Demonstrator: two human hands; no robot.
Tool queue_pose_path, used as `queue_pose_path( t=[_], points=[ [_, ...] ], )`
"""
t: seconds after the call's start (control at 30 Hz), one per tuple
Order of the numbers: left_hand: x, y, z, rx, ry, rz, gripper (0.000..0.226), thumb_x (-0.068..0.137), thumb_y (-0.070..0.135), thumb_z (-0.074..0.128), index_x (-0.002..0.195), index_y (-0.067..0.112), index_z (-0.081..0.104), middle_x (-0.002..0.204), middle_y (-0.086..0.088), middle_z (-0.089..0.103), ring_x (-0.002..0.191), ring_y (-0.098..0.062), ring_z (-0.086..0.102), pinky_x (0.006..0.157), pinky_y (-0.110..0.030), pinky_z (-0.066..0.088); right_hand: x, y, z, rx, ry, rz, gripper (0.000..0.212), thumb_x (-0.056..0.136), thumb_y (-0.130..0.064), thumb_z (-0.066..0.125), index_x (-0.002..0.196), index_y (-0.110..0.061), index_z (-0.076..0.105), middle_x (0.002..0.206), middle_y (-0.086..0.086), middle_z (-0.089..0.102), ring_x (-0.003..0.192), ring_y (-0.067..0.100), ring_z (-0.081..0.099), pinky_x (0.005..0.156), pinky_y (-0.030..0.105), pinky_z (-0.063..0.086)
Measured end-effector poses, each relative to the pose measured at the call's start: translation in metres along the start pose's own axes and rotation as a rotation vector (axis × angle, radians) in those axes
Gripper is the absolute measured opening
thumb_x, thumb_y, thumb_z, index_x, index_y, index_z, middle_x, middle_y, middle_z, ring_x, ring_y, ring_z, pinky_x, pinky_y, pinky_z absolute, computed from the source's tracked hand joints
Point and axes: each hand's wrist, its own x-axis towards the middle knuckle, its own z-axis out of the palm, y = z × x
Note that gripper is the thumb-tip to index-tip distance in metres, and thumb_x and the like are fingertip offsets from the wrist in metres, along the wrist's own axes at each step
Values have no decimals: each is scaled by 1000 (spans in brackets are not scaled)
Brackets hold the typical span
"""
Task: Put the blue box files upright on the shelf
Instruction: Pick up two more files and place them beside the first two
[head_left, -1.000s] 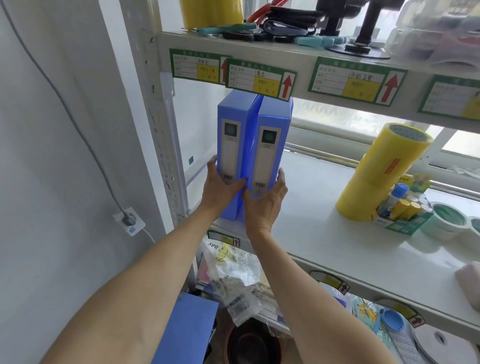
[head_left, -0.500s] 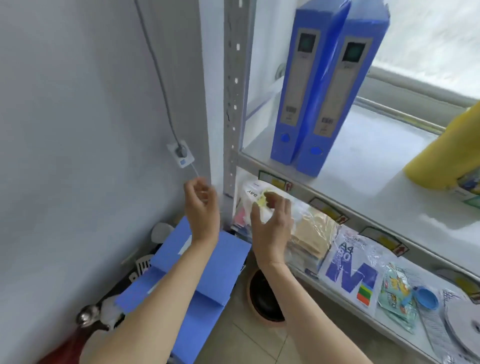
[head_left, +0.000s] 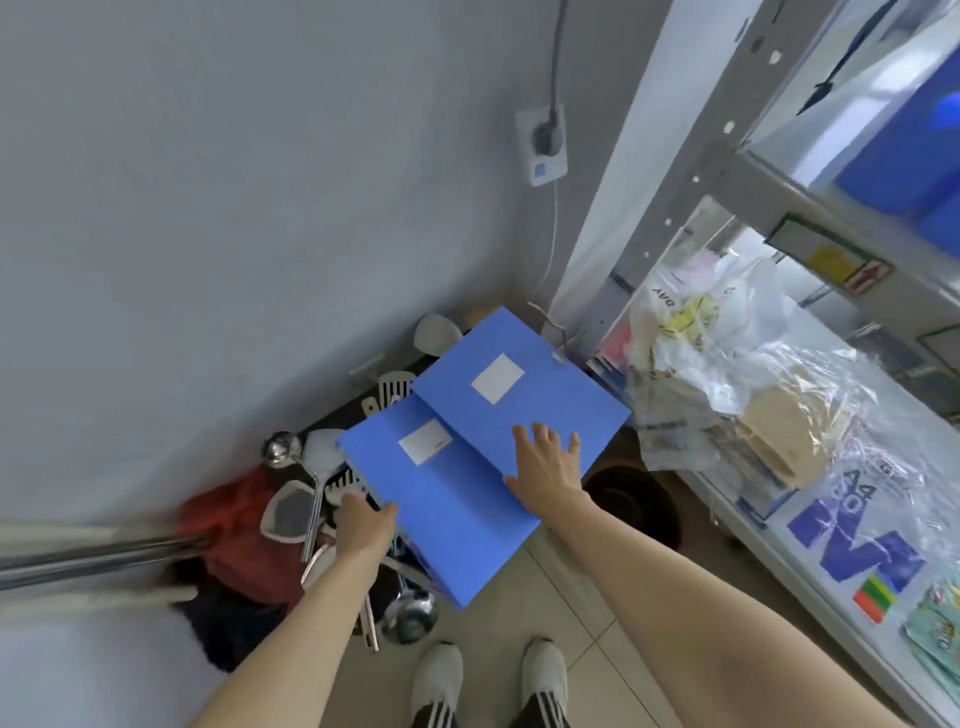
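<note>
Crowding the floor corner to the left of the shelf is a jumble of kitchen tools: a metal ladle, a slotted white spatula, a flat metal scoop and a red bag, all lying under and beside two blue box files that rest flat, one overlapping the other, each with a white label facing up. A long metal pole runs in from the left edge toward the red bag. Just right of the files a dark round bin stands on the tiled floor, and beyond it the shelf's lower level holds a crumpled clear plastic bag and a wrapped pack of A4 paper. Far right, on the level above, more blue files show only as a blur. A wall socket with a grey plug sits on the far wall.

The left hand curls around the near left edge of the lower file, fingers tucked under it, thumb side on top. The right hand lies spread and flat, palm down, on the top face of the upper file, fingers fanned apart. Two white shoes stand on the tiles at the near edge
</note>
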Motion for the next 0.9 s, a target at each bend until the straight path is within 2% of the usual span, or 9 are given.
queue_pose_path(
  t=[0.03,0.07,0.13,0.27,0.33,0.53,0.73,0.83,0.9],
  points=[
    [5,-7,3,6,5,-20,56,92,18,59,139,-3,37,139,-23,47,105,-33,54,76,-36,40,6,-8,9,-37,-1,-17,75,93,-42,58,153,-17,20,152,14,28,139,33,33,116,60,13],
    [9,-12,7,2,12,-27,64,92,21,60,144,-3,31,144,-24,42,116,-36,52,82,-38,41,12,-15,17,-76,4,-28,78,93,-40,60,154,-17,16,154,15,24,141,34,29,116,61,13],
    [18,-19,19,-39,12,-29,71,91,22,64,145,-6,28,148,-25,38,130,-40,46,94,-42,42,25,-29,33,-154,18,-43,87,93,-32,61,157,-18,4,159,19,12,147,37,16,115,63,14],
    [35,-28,44,-208,34,-57,71,87,22,71,138,-9,34,138,-26,50,121,-39,56,89,-36,46,50,-49,64,-289,73,-59,102,92,-22,62,156,-18,-18,162,22,-11,150,42,1,114,68,10],
    [43,-32,53,-261,55,-61,67,84,25,74,132,-8,40,133,-26,54,114,-40,59,90,-42,51,61,-52,77,-331,107,-57,110,89,-19,66,154,-17,-23,162,22,-16,150,42,-1,113,68,8],
    [55,-41,70,-371,62,-12,55,83,22,75,124,2,43,124,-20,59,99,-33,64,83,-40,53,80,-39,110,-371,184,-53,104,91,-15,62,154,-14,-21,164,17,-13,151,39,2,113,68,6],
    [57,-39,80,-422,80,-26,66,80,20,78,129,2,38,122,-17,62,87,-26,60,76,-34,51,93,-25,120,-366,194,-19,101,92,-12,61,155,-15,-17,165,16,-6,151,38,7,113,62,17],
    [58,-38,86,-426,100,-22,70,78,22,79,130,2,37,123,-17,61,91,-30,64,77,-36,54,100,-20,119,-370,198,12,104,89,-12,65,156,-18,-14,164,16,0,150,38,13,113,60,21],
    [58,-37,88,-421,111,-23,72,78,21,79,132,2,36,125,-18,59,99,-34,66,81,-40,56,104,-16,117,-400,194,15,109,86,-14,69,156,-18,-15,164,17,2,149,39,14,113,61,19]
  ],
)
